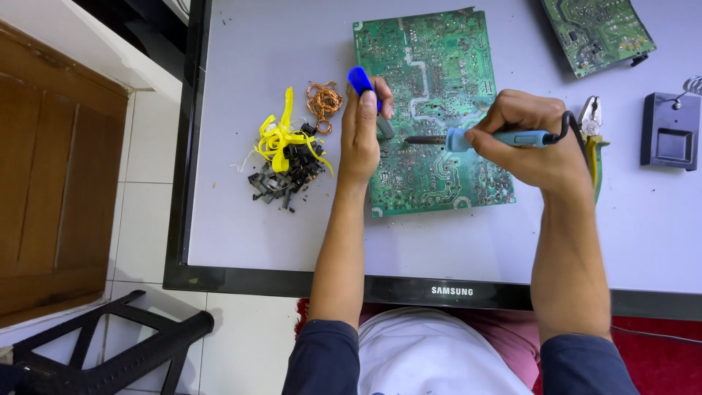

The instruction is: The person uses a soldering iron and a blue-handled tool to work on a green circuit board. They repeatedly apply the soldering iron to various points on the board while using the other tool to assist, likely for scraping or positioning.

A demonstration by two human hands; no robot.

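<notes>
Nearest us are our own white shirt point(424, 358) and dark blue sleeves point(322, 358), and from them both forearms reach over the near edge of the surface point(256, 234), a pale grey panel with a black frame. Our left hand point(362, 132) is curled around a blue-capped desoldering pump point(363, 86), fingers wrapped about its barrel, the grey tip pointing down onto the green circuit board point(431, 66) that lies solder side up in the middle of the surface, toward the far edge. Our right hand point(530, 139) is clenched around the blue handle of a soldering iron point(468, 138), whose dark metal tip lies nearly level and points left, meeting the board just beside the pump's tip (whether the two tips actually touch, we cannot tell). The iron's black cord loops back behind the right wrist. Left of the board, well apart from it, sits a heap of black plastic bits point(281, 179) tangled with yellow tape strips point(281, 135), and a small coil of copper wire point(324, 101) just beyond it. Right of our right hand lie pliers point(592, 128) with yellow-green grips, then a dark soldering stand point(670, 132) near the right edge. A second green board point(596, 33) lies at the far right corner.
</notes>
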